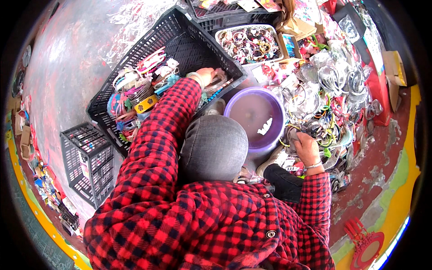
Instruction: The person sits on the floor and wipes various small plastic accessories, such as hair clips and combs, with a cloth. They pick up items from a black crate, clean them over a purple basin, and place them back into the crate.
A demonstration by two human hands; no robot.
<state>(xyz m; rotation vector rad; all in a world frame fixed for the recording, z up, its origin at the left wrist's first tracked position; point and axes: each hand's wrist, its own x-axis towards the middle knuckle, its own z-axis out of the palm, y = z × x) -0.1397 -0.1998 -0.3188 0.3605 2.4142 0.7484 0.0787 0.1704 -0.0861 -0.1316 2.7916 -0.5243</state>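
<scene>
My left hand (204, 75) reaches into a large black slatted crate (135, 38), its fingers curled down beside a bundle of pale headbands (219, 82). What they close on is hidden. Colourful headbands (137, 92) with bows and flowers are heaped in the crate's near part, along with a yellow patterned band (146, 104). At the right, my right hand (308, 150) is closed around a crumpled greyish cloth (294, 135). It hovers at the edge of a tangled pile of headbands and clear plastic wrapping (330, 99). A purple basin (228, 110) stands between my hands, with white scraps (265, 127) inside.
A white basket (218, 37) full of hair ties stands beyond the basin. An upturned black crate (87, 162) sits at the left. Farther right are a cardboard box (394, 67) and a red round ornament (369, 249). My knee (213, 146) rises between crate and basin.
</scene>
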